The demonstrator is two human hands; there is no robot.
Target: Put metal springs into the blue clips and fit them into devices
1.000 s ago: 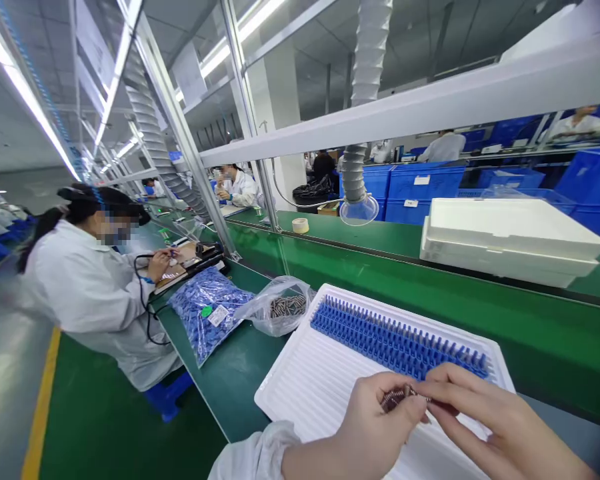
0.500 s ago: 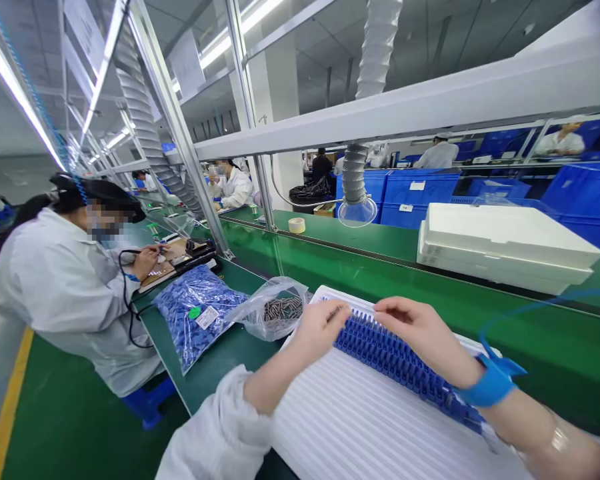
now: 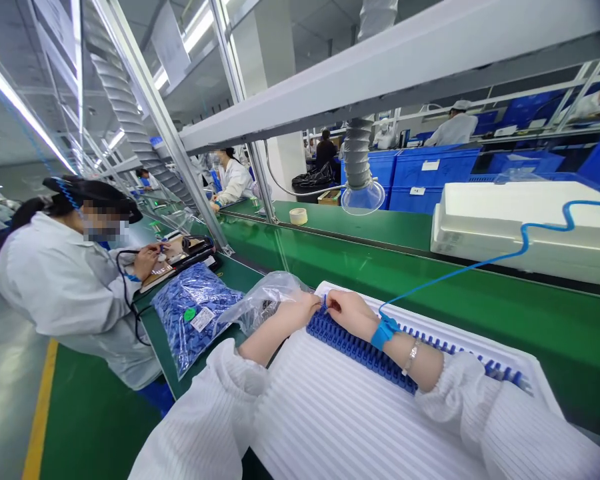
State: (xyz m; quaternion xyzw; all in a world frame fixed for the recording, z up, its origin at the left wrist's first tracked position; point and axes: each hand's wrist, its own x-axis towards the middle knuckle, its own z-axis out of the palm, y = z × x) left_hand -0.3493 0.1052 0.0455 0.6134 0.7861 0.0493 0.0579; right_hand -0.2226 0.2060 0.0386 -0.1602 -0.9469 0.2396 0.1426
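Observation:
My left hand [image 3: 300,310] is closed, fingertips pressed together at the far left end of the white ribbed tray [image 3: 370,420]. What lies inside its fingers is hidden. Right beside it, my right hand [image 3: 347,312] pinches a small blue plastic piece [image 3: 324,305], and the fingertips of both hands nearly meet there. Rows of similar blue plastic parts [image 3: 360,350] stand along the tray's far side, under my right wrist. A clear plastic bag [image 3: 275,290] lies behind my left hand; small metal pieces show partly inside it.
Left of the tray lies a sealed bag of blue parts [image 3: 195,317]. A co-worker in a white coat [image 3: 65,280] works at the left. White foam boxes [image 3: 525,230] stand at the back right, near a tape roll [image 3: 298,216]. A blue cord [image 3: 460,270] runs from my right wrist strap.
My right hand has moved left to meet my left hand at the tray's left end. Metal pins seen in my left fingers earlier are now hidden. The view has shifted slightly.

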